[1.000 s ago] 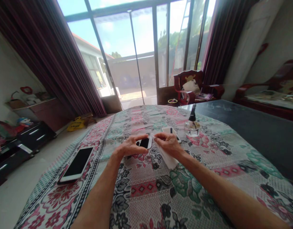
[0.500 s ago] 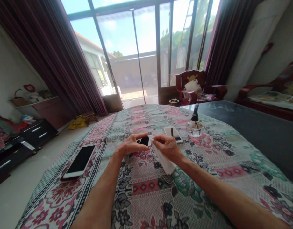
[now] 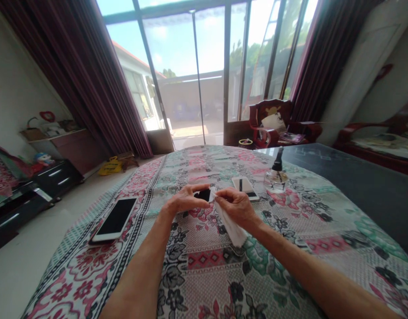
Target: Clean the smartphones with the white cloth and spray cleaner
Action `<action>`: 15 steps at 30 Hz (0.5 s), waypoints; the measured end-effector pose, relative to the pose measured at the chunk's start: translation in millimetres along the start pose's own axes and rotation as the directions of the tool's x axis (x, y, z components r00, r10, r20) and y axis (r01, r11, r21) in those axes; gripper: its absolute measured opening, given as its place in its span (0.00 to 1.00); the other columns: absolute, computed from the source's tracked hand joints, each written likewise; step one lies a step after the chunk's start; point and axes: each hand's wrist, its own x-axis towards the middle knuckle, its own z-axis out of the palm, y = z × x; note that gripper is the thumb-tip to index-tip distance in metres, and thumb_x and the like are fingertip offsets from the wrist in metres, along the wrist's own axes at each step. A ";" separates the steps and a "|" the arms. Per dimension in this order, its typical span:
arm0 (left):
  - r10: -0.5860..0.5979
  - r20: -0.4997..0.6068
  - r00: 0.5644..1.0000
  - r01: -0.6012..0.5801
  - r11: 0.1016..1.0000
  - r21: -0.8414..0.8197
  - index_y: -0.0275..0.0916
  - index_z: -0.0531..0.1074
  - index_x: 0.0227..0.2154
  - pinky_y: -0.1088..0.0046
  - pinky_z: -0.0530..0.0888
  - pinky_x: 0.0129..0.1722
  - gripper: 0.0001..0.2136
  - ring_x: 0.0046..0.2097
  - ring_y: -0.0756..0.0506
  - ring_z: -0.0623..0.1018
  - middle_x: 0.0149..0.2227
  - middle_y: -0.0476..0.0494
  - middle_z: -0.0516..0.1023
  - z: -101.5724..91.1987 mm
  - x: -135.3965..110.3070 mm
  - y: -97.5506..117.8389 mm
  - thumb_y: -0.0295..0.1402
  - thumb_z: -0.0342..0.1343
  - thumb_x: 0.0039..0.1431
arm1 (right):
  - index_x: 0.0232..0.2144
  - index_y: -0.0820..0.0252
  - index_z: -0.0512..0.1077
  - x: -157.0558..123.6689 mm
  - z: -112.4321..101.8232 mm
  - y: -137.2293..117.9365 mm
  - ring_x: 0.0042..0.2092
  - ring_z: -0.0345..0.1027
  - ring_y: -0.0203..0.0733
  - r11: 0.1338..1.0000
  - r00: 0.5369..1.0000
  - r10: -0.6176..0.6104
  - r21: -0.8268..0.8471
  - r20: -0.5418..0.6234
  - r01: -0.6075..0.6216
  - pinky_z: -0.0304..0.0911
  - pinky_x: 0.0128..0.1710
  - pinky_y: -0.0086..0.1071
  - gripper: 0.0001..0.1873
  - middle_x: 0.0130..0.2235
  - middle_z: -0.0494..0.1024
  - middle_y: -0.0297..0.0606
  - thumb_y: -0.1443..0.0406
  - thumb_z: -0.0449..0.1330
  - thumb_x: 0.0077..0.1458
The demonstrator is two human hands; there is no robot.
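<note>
My left hand point(image 3: 183, 202) grips a small phone point(image 3: 204, 195) with a dark screen, held just above the flowered tablecloth point(image 3: 204, 266). My right hand point(image 3: 236, 206) pinches a white cloth point(image 3: 231, 224) against the phone's right end; the cloth hangs down toward the table. Both hands are closed and meet near the middle of the table.
A large white phone point(image 3: 115, 219) lies face up at the left. Another phone point(image 3: 245, 187) and a clear spray bottle with a black top point(image 3: 276, 174) stand beyond my hands. Bare dark tabletop point(image 3: 357, 186) shows at the right. Red chairs and glass doors are behind.
The camera has turned slightly, shifting the scene right. My hands keep the phone and cloth together, the right hand sliding the cloth a little along the phone's end.
</note>
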 end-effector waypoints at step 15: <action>-0.032 -0.001 0.999 0.032 0.999 -0.042 0.45 0.68 0.55 0.63 0.64 0.59 0.32 0.56 0.41 0.71 0.55 0.47 0.73 3.8 0.2 0.3 0.36 0.63 0.42 | 0.28 0.59 0.77 0.2 -0.6 3.8 0.31 0.71 0.39 0.995 0.997 0.080 0.056 0.003 -0.080 0.66 0.31 0.31 0.10 0.29 0.79 0.38 0.59 0.60 0.49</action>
